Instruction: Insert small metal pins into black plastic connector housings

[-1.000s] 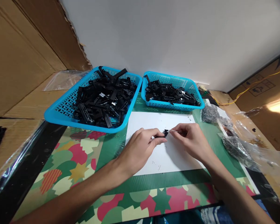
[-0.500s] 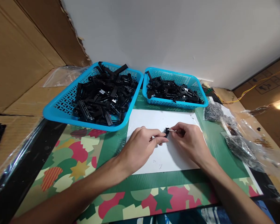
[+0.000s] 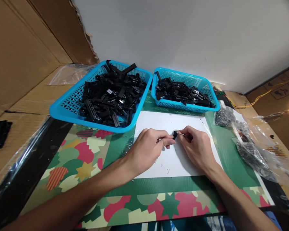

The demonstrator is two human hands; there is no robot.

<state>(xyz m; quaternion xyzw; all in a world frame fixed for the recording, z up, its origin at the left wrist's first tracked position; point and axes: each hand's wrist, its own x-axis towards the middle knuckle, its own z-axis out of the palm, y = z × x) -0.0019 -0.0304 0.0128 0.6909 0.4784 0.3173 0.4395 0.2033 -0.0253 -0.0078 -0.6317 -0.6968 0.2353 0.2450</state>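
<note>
Over the white sheet (image 3: 149,122), my left hand (image 3: 150,146) pinches a small black plastic part (image 3: 175,134) between thumb and fingers. Most of that part is covered by the fingertips. My right hand (image 3: 197,141) is closed around thin metal tweezers (image 3: 181,133), whose tips reach the upper end of the black part. The two hands are close together but apart. A few tiny metal pieces (image 3: 168,171) lie on the sheet below them, too small to make out clearly.
Two blue baskets hold black plastic parts: a large basket (image 3: 62,112) at left and a smaller basket (image 3: 180,106) at back right. Clear bags (image 3: 249,155) of small dark metal pieces lie at right. Another black part (image 3: 0,134) rests on cardboard at far left.
The whole view has shifted slightly, so everything appears a little further right. Both hands keep their grips, and the tweezers stay at the black part's upper end.
</note>
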